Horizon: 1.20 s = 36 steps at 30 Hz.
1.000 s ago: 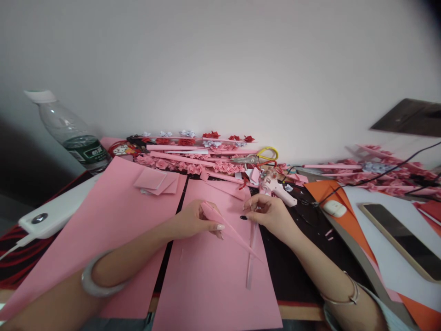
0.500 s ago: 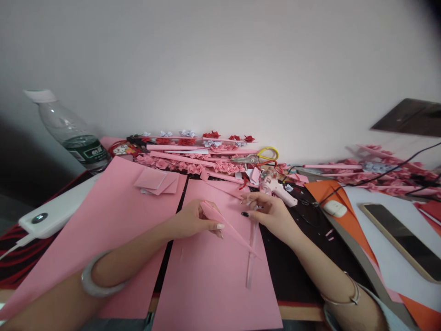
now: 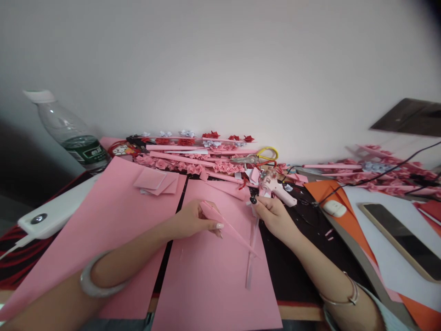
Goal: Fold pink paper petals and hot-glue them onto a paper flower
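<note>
My left hand (image 3: 198, 221) is closed around a narrow folded piece of pink paper (image 3: 231, 230), its thin tip pointing down to the right. It is held over a large pink sheet (image 3: 213, 285). To its right, my right hand (image 3: 274, 216) has thumb and fingers pinched together; a small pale bit shows at the fingertips, too small to name. Below those fingers a clear narrow strip (image 3: 251, 262) runs down over the pink sheet. A tapered pink paper piece (image 3: 229, 189) lies just beyond the hands, apart from the right fingertips.
Paper flowers (image 3: 165, 162) and pink rolled stems line the wall, with yellow-handled scissors (image 3: 267, 154) and a glue gun (image 3: 279, 189). Small folded squares (image 3: 151, 178) lie on another sheet. A bottle (image 3: 86, 149) and white power bank (image 3: 51, 214) stand left; a phone (image 3: 403, 239) lies right.
My right hand has drawn back slightly from the tapered pink piece and its fingers have closed into a pinch. The left hand and its folded paper stay put.
</note>
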Tool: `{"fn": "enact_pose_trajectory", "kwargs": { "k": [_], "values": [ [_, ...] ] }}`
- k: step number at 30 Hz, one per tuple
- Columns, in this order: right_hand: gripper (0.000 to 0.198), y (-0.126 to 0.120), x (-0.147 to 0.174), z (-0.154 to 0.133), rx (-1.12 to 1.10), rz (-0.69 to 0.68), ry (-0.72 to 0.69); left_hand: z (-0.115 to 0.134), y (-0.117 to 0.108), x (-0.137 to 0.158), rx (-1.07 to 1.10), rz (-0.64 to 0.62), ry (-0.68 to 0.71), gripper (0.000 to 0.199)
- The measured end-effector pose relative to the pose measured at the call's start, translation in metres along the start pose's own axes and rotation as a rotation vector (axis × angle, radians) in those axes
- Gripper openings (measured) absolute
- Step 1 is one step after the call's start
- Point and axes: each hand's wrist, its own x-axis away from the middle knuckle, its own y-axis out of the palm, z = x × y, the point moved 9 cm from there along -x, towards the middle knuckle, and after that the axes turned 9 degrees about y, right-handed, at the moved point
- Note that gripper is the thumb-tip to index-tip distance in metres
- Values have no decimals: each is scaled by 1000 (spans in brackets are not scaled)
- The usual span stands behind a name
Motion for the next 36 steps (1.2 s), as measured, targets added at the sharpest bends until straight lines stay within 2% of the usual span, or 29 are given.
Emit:
{"fn": "enact_pose_trajectory", "kwargs": {
  "k": [4, 6, 11, 13, 17, 23, 29, 33, 36],
  "values": [
    [56, 7, 3, -4, -32, -99, -29, 1, -1, 0, 7, 11, 5, 10],
    [54, 8, 3, -6, -49, -118, -26, 3, 0, 0, -12, -2, 15, 10],
    [19, 7, 0, -6, 14, -74, -6, 3, 0, 0, -35, -17, 25, 11],
    [13, 9, -1, -3, 31, -76, -4, 3, 0, 0, -25, -17, 21, 11],
    [18, 9, 1, 1, 48, -60, -9, 1, -1, 0, -21, -7, 8, 11],
    [31, 7, 3, -10, 43, -62, -71, 1, -1, 0, -24, -8, 16, 13],
    [43, 10, 4, -6, 46, -90, -38, 2, 0, -2, -35, -16, 16, 12],
    [40, 8, 6, -12, 75, -75, -72, 2, 1, -1, -18, -11, 9, 12],
    [27, 8, 7, -20, 87, -73, -94, 2, 0, -1, -6, -1, 5, 11]
  ]
}}
